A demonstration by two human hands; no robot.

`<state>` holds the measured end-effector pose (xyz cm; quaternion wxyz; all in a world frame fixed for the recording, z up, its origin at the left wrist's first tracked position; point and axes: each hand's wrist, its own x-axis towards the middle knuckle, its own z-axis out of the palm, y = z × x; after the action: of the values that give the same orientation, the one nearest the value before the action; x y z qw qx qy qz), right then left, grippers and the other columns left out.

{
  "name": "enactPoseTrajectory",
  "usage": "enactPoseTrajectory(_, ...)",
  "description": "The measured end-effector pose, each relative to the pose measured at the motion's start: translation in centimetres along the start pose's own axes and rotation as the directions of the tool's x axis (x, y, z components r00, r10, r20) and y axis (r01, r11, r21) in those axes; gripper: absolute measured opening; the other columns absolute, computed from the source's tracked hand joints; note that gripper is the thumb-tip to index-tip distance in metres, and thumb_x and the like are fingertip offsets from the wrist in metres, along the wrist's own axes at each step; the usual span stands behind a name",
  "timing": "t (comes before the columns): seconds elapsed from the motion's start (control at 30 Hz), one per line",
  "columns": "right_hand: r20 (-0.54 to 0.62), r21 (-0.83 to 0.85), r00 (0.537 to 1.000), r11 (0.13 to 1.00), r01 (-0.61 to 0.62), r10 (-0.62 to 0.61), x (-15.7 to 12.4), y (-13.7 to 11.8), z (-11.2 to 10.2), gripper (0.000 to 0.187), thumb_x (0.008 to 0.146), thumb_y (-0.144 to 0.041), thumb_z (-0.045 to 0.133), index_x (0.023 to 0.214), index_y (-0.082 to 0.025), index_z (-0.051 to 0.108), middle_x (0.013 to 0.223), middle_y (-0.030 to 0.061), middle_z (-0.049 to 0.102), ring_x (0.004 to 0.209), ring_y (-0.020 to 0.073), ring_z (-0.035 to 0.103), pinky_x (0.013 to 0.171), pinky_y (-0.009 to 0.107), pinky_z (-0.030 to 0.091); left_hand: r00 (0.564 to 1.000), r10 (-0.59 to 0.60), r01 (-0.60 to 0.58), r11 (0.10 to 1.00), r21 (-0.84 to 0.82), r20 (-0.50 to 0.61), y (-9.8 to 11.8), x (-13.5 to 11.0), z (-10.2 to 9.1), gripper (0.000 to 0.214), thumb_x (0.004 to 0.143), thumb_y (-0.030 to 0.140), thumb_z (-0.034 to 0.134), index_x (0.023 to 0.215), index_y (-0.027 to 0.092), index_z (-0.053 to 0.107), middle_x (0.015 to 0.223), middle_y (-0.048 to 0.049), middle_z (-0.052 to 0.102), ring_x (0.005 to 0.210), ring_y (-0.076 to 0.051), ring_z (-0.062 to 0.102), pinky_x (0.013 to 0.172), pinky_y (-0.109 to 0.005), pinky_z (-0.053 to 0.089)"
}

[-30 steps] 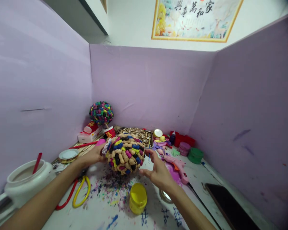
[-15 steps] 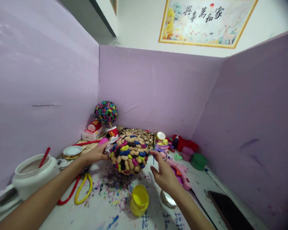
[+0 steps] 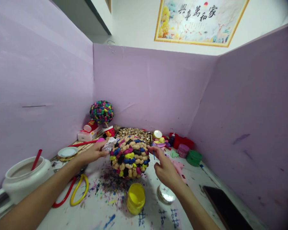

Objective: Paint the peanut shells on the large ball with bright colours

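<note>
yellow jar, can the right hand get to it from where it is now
Probably yes. The right hand is at the right side of the shell-covered ball. The yellow jar stands on the table nearer the person and slightly left, with nothing standing between them.

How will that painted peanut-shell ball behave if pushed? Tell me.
Round, so the peanut-shell ball would probably roll; the left hand and right hand touch its sides. The bumpy shells likely give grip. Hard squeezing may crack shells or knock them off.

Single head-worn view, facing forward, downward, close over table point(image 3: 98, 210)
</note>
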<state>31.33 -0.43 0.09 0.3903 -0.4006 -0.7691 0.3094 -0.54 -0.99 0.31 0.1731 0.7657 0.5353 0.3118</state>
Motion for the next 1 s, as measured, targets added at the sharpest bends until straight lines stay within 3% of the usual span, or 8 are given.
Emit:
enactPoseTrajectory(0.13, 0.002, -0.008, 1.0, 1.0, -0.004, 0.004, -0.1, -0.3, 0.1, 0.066, 0.059, 0.004, 0.035, 0.119, -0.022, 0.042, 0.131, 0.0084, 0.055, 0.131, 0.0171, 0.043, 0.111, 0.043, 0.031, 0.993, -0.05, 0.055, 0.998, 0.043, -0.107, 1.6, 0.0, -1.6, 0.031, 0.071, 0.043, 0.054, 0.083, 0.016, 0.065, 0.08, -0.003, 0.065, 0.077, -0.023, 0.059, 0.071, -0.032, 0.048)
enactPoseTrajectory(0.3, 0.005, -0.028, 0.999, 0.999, 0.046, -0.046, -0.1, -0.3, 0.3, 0.065, 0.059, 0.004, 0.035, 0.119, -0.02, 0.043, 0.127, 0.009, 0.058, 0.125, 0.0185, 0.05, 0.108, 0.043, 0.034, 0.966, -0.138, 0.174, 0.973, 0.154, -0.219, 4.8, -0.5, -1.9, 0.031, 0.07, 0.04, 0.057, 0.092, 0.019, 0.065, 0.08, -0.0015, 0.067, 0.077, -0.024, 0.061, 0.07, -0.031, 0.047)
enactPoseTrajectory(0.5, -0.008, -0.041, 1.0, 0.999, 0.011, -0.011, -0.3, -0.3, 0.7, 0.067, 0.061, 0.004, 0.035, 0.122, -0.022, 0.042, 0.128, 0.0089, 0.057, 0.117, 0.0209, 0.054, 0.096, 0.042, 0.043, 0.96, -0.129, 0.198, 0.94, 0.276, -0.25, 8.1, -1.3, -1.6, 0.059, 0.071, 0.044, 0.057, 0.122, 0.015, 0.054, 0.118, -0.0111, 0.063, 0.108, -0.032, 0.057, 0.088, -0.037, 0.045)
enactPoseTrajectory(0.57, -0.008, -0.046, 1.0, 0.999, 0.01, -0.011, -0.4, -0.3, 0.8, 0.066, 0.062, 0.003, 0.036, 0.122, -0.023, 0.043, 0.124, 0.0088, 0.059, 0.111, 0.0215, 0.057, 0.093, 0.042, 0.045, 0.973, -0.153, 0.194, 0.946, 0.258, -0.172, 8.8, -1.6, -1.9, 0.058, 0.071, 0.048, 0.057, 0.118, 0.015, 0.057, 0.118, -0.0106, 0.064, 0.107, -0.032, 0.058, 0.087, -0.036, 0.045)
enactPoseTrajectory(0.67, -0.005, -0.056, 1.0, 0.998, 0.027, -0.028, -0.4, -0.2, 0.9, 0.064, 0.064, 0.002, 0.036, 0.123, -0.023, 0.043, 0.122, 0.0094, 0.06, 0.111, 0.0228, 0.057, 0.092, 0.042, 0.046, 0.977, -0.194, 0.172, 0.964, 0.204, 0.093, 9.1, -2.1, -2.5, 0.051, 0.076, 0.06, 0.05, 0.106, 0.02, 0.064, 0.096, -0.0036, 0.07, 0.088, -0.026, 0.064, 0.072, -0.031, 0.049)
enactPoseTrajectory(0.77, 0.0, -0.053, 0.999, 0.998, 0.037, -0.037, -0.4, -0.2, 1.0, 0.064, 0.066, 0.003, 0.036, 0.124, -0.023, 0.043, 0.123, 0.0093, 0.059, 0.118, 0.0231, 0.054, 0.094, 0.041, 0.045, 0.976, -0.21, 0.195, 0.96, 0.201, 0.056, 8.6, -2.3, -2.5, 0.051, 0.077, 0.06, 0.049, 0.108, 0.021, 0.062, 0.09, -0.0025, 0.069, 0.086, -0.025, 0.062, 0.071, -0.03, 0.049)
enactPoseTrajectory(0.9, 0.016, -0.051, 0.999, 0.998, 0.038, -0.037, -0.7, -0.7, 1.1, 0.065, 0.068, 0.003, 0.037, 0.128, -0.023, 0.04, 0.127, 0.0097, 0.057, 0.123, 0.0223, 0.051, 0.096, 0.041, 0.044, 0.999, -0.045, 0.05, 0.95, 0.308, -0.025, 7.8, -1.8, -1.5, 0.032, 0.073, 0.045, 0.06, 0.094, 0.022, 0.061, 0.099, -0.0041, 0.065, 0.094, -0.027, 0.059, 0.079, -0.033, 0.046)
enactPoseTrajectory(1.0, 0.02, -0.055, 0.999, 0.998, 0.043, -0.041, -0.9, -1.2, 1.1, 0.064, 0.069, 0.002, 0.038, 0.129, -0.023, 0.039, 0.13, 0.0098, 0.055, 0.123, 0.022, 0.051, 0.098, 0.041, 0.043, 0.997, -0.001, 0.028, 0.945, 0.325, -0.082, 7.8, -1.4, -1.0, 0.023, 0.071, 0.038, 0.062, 0.086, 0.021, 0.059, 0.094, -0.0042, 0.063, 0.09, -0.026, 0.059, 0.078, -0.033, 0.045)
